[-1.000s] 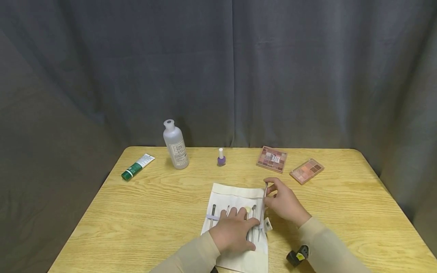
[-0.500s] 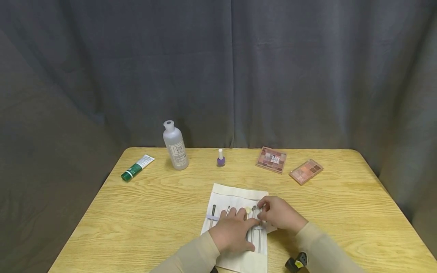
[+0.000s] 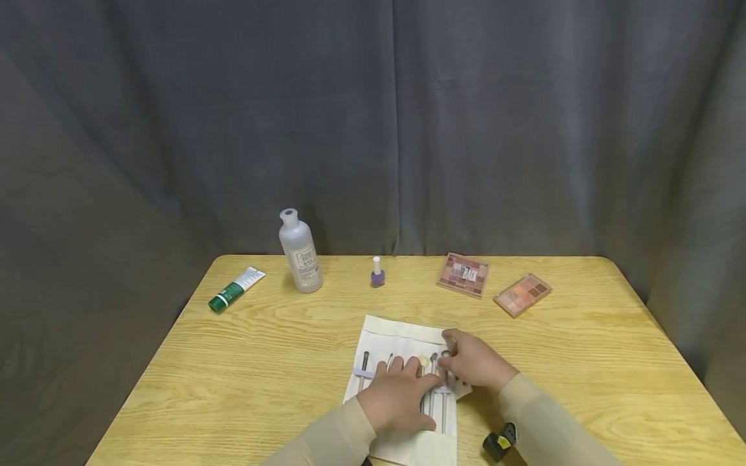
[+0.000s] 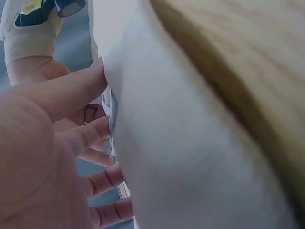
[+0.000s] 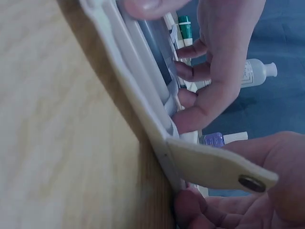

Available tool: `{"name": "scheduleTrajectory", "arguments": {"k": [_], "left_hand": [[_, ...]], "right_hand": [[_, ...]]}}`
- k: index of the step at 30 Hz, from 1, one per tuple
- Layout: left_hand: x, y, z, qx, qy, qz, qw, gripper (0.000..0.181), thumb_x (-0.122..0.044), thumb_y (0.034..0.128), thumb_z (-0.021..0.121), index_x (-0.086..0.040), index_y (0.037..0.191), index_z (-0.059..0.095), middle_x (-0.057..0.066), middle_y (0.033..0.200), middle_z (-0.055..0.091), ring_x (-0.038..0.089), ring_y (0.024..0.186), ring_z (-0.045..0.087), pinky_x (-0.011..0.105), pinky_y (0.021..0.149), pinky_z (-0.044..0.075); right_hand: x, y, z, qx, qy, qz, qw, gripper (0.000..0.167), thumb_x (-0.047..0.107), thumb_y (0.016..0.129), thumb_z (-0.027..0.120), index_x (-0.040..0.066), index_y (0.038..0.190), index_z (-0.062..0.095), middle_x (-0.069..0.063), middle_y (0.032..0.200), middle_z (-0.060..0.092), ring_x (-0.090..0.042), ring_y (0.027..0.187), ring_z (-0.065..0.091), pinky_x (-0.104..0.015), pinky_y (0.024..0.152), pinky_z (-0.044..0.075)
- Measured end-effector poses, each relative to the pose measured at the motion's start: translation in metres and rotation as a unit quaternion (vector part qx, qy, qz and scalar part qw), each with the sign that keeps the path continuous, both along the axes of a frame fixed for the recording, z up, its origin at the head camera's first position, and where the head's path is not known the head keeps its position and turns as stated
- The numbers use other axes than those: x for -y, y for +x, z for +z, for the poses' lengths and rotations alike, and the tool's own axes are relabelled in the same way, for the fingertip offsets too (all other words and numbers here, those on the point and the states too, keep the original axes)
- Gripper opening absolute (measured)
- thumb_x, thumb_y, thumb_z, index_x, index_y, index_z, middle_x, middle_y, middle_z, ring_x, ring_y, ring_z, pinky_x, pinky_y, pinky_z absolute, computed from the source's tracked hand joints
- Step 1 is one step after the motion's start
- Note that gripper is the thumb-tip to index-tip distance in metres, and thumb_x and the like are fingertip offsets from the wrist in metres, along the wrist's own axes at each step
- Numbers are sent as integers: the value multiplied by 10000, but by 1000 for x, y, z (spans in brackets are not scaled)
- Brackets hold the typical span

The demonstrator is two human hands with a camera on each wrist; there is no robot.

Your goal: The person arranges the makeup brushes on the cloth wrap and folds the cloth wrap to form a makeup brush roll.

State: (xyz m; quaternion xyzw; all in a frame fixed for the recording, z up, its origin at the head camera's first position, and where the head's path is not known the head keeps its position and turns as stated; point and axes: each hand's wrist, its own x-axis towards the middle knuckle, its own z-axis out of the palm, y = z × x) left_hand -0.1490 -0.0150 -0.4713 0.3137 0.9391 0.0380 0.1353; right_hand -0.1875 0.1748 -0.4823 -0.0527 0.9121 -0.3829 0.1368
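Observation:
A white fabric brush roll (image 3: pixel 402 329) lies unrolled near the table's front, with several makeup brushes under its elastic band. My left hand (image 3: pixel 399 395) rests palm down across its middle with fingers spread, pressing it and hiding part of the brushes. At the roll's upper right edge, my right hand (image 3: pixel 479 360) grips the edge, its thumb beside the rightmost makeup brush (image 3: pixel 445 408). That brush lies under the band. A snap flap (image 5: pixel 214 164) sticks out from the roll's side in the right wrist view, covering part of the right thumb.
Toward the back of the wooden table (image 3: pixel 245 362) stand a clear bottle (image 3: pixel 302 255) and a purple nail polish bottle (image 3: pixel 377 277). A green and white tube (image 3: pixel 236 289) lies at left. Two eyeshadow palettes (image 3: pixel 463 275) lie at back right.
My right hand has slid the rightmost brush down under the elastic band, then moved its fingers to the roll's upper right edge. My left hand has stayed in place.

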Motion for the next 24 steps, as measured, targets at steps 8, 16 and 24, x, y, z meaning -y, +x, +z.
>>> {"name": "scheduleTrajectory", "arguments": {"k": [8, 16, 24], "left_hand": [[0, 1, 0, 97, 63, 14, 9999, 654, -596, 786, 761, -420, 1381, 555, -79, 1038, 435, 144, 913, 364, 354, 789, 328], [1, 1, 1, 123, 62, 28, 9999, 662, -588, 787, 764, -413, 1389, 550, -79, 1036, 424, 147, 917, 359, 346, 786, 315], [4, -1, -2, -7, -36, -97, 9999, 720, -601, 803, 746, -446, 1457, 489, -74, 1071, 453, 144, 920, 373, 349, 794, 331]], "right_hand": [[-1, -2, -2, 156, 150, 47, 9998, 386, 115, 935, 680, -36, 1281, 604, -80, 925, 641, -163, 675, 594, -334, 597, 499], [-4, 12, -5, -468, 336, 391, 9976, 143, 91, 913, 704, 28, 1038, 729, -34, 948, 698, -179, 884, 628, -443, 826, 534], [3, 44, 17, -1412, 376, 382, 9885, 167, 106, 917, 711, 52, 1075, 714, 6, 922, 629, -119, 809, 574, -334, 719, 518]]}}
